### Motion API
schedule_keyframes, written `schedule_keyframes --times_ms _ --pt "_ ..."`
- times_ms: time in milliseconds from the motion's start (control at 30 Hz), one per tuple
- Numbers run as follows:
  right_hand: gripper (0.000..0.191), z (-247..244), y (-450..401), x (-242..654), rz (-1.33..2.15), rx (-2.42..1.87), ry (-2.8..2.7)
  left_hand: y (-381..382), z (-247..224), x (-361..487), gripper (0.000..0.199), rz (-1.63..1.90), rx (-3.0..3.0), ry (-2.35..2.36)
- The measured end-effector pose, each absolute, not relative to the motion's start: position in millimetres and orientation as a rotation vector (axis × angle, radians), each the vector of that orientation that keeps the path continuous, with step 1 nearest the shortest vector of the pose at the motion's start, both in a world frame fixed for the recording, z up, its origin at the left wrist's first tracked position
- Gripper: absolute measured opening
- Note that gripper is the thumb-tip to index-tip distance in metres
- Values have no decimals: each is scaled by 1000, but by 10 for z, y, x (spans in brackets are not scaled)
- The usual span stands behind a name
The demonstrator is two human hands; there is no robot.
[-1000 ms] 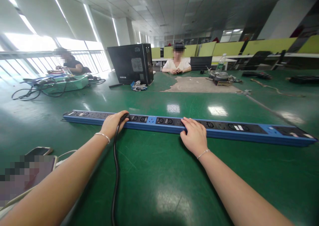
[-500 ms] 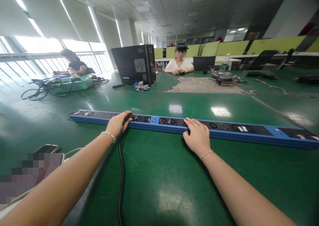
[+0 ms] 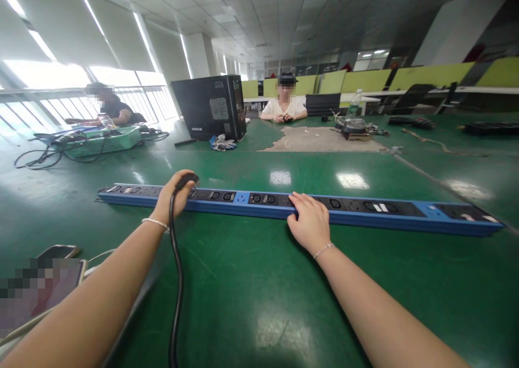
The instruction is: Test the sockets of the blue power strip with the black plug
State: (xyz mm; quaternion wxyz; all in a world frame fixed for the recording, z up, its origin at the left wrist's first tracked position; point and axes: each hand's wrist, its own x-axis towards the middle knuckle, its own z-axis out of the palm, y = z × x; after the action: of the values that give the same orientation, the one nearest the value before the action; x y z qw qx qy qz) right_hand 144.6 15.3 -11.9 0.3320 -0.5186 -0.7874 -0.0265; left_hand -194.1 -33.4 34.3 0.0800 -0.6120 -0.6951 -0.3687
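Note:
A long blue power strip (image 3: 227, 208) with black socket panels lies across the green table. My left hand (image 3: 168, 199) is closed around a black power plug (image 3: 187, 181), lifted just above the left half of the strip. From the plug a thick black cord (image 3: 177, 281) hangs down past my wrist to the bottom edge of the view. Right of the middle, my right hand (image 3: 311, 222) grips the strip, fingers over its top and thumb at the near side. The sockets under that hand are hidden.
Phones (image 3: 59, 252) lie at the lower left, partly blurred. Farther back are a green basket (image 3: 101, 144) with cables, a black computer case (image 3: 208, 108), gloves (image 3: 222, 142) and a bottle (image 3: 354, 103). Two people sit at the table's far side and left.
My left hand has raised the plug off the power strip and moved left, baring sockets there. My right hand stays on the strip. The whole view has shifted slightly.

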Motion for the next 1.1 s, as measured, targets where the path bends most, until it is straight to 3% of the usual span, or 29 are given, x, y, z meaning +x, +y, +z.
schedule_keyframes --times_ms 367,633,1100 --pt "45 -105 141 1445 -29 -1355 -2042 -46 431 -994 31 -1017 -2243 -2084" --pt "45 -108 139 1443 -13 -1370 -2034 7 382 -999 31 -775 -2257 -2059" --pt "45 -106 142 1446 -21 -1368 -2038 -115 207 -866 29 -774 -2098 -2051"
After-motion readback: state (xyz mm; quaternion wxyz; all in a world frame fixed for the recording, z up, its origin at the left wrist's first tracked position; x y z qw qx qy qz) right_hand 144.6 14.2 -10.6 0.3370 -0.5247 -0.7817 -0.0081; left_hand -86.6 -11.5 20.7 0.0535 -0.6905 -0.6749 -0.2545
